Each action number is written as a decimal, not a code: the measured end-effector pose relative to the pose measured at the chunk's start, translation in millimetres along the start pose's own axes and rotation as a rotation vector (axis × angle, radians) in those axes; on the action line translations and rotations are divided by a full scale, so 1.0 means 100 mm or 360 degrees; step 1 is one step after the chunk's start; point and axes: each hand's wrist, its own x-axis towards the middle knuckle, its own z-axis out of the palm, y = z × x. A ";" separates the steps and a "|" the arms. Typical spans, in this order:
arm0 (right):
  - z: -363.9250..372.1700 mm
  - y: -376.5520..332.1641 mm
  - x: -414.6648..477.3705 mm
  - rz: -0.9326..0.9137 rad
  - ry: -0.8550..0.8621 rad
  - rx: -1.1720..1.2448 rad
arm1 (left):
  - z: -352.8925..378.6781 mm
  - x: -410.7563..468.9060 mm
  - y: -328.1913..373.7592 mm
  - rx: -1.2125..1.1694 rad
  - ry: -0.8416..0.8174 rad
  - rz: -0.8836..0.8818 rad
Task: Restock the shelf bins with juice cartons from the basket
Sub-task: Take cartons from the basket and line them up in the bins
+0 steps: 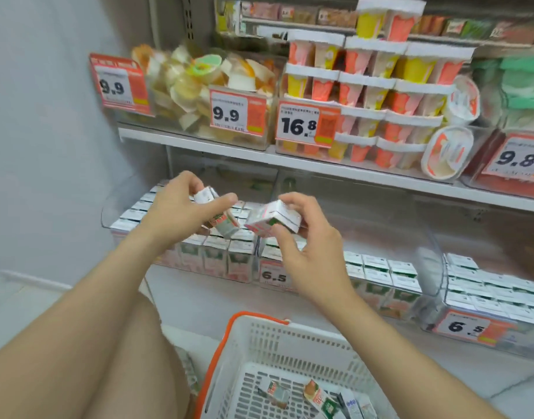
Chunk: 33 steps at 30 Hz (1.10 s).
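My left hand (pixel 176 211) holds a small juice carton (pixel 220 219), tilted, above the left clear shelf bin (pixel 108 220). My right hand (pixel 305 252) grips a second juice carton (pixel 274 219) on its side, over the rows of cartons (pixel 217 255) standing in that bin. Below, a white basket with an orange rim (pixel 226 343) holds several loose cartons (pixel 320 399) lying at its bottom. Another clear bin (pixel 435 258) to the right holds more rows of cartons (pixel 486 288).
Price tags reading 6.5 (pixel 273 276) hang on the bin fronts. The shelf above (pixel 289 160) carries stacked dessert cups (pixel 365 95) and jelly cups (pixel 193 83) with 9.9 and 16.8 tags. A white wall is at the left. My leg (pixel 93 358) is beside the basket.
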 end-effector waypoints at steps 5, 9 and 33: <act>0.67 0.09 0.59 -0.0223 -0.0155 -0.0324 | -0.16 0.48 -0.38 0.0413 0.0512 -0.0132; 1.21 0.41 1.06 -0.0378 -0.0338 -0.0940 | -0.27 0.72 -0.55 0.0497 0.0632 -0.0201; 2.11 0.89 2.18 0.0261 -0.1157 -0.1084 | -0.31 0.88 -0.72 0.0735 0.0189 -0.0162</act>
